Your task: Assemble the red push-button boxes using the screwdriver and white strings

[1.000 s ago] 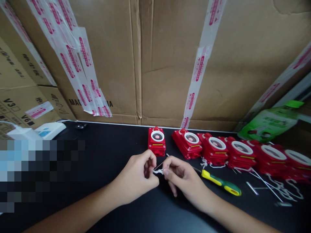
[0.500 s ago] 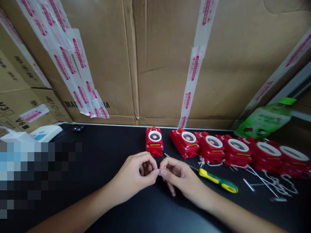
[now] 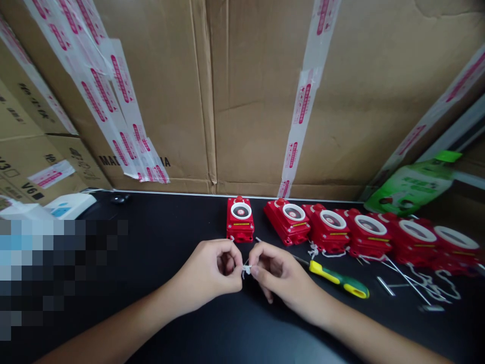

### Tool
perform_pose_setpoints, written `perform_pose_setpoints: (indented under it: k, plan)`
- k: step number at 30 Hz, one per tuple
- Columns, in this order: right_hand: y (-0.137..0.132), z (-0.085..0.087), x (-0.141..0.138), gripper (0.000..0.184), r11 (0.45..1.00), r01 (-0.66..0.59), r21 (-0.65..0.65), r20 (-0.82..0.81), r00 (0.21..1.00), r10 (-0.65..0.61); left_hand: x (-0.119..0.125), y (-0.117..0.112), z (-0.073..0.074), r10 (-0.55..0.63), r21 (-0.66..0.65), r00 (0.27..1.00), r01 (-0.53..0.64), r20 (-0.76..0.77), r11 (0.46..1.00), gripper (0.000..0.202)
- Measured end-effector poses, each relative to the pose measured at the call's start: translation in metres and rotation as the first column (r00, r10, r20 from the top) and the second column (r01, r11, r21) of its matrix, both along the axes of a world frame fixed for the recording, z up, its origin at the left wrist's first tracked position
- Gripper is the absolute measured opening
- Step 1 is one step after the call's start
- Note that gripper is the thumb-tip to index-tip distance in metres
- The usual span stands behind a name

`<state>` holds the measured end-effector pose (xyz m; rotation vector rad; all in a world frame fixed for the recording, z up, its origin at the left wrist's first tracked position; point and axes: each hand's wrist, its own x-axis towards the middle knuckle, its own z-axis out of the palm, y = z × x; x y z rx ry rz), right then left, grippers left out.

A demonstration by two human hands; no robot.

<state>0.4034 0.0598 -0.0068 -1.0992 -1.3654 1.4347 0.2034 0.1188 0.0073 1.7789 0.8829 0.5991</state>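
My left hand (image 3: 210,273) and my right hand (image 3: 278,273) meet over the black table (image 3: 159,242), fingertips pinched together. Between them they hold a small white string (image 3: 246,269), bunched as if knotted, with a thin metal pin poking up from it. Just behind the hands stands a red box with a round white-rimmed window (image 3: 240,219). A row of several more red boxes (image 3: 333,226) runs off to the right.
A yellow and green screwdriver (image 3: 335,279) lies right of my right hand. Metal pins and white strings (image 3: 417,285) lie before the red row. Taped cardboard boxes (image 3: 242,91) wall the back. A green pouch (image 3: 413,184) leans at right; a white device (image 3: 70,205) sits at left.
The hands have stayed pinched on the string, shifting only slightly; the string's bunch shows a bit more between the fingertips than half a second ago. The view drifted a little.
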Motion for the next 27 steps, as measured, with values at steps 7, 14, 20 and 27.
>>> perform_pose_setpoints:
  k: [7,14,20,27]
  plan:
    - [-0.0035,-0.0017,-0.0004,0.039,1.000,-0.008,-0.010,0.017,1.000,0.008,0.0008,-0.0005,0.0034,0.014,0.022,1.000,-0.013,-0.022,1.000,0.005]
    - [-0.0084,0.0042,0.0011,0.017,0.934,0.003,0.356,0.316,0.941,-0.123,-0.0014,-0.0013,0.0031,0.008,0.062,0.999,-0.005,-0.039,0.998,0.003]
    - [-0.0091,0.0076,0.0023,0.009,0.887,-0.024,0.462,0.396,0.900,-0.182,-0.0022,-0.0023,0.0030,-0.002,0.023,0.999,0.003,-0.033,1.000,0.003]
    - [-0.0065,0.0033,0.0004,0.009,0.964,0.089,0.252,0.246,0.957,-0.152,-0.0022,-0.0003,0.0050,-0.021,0.027,0.999,0.022,-0.035,0.999,0.008]
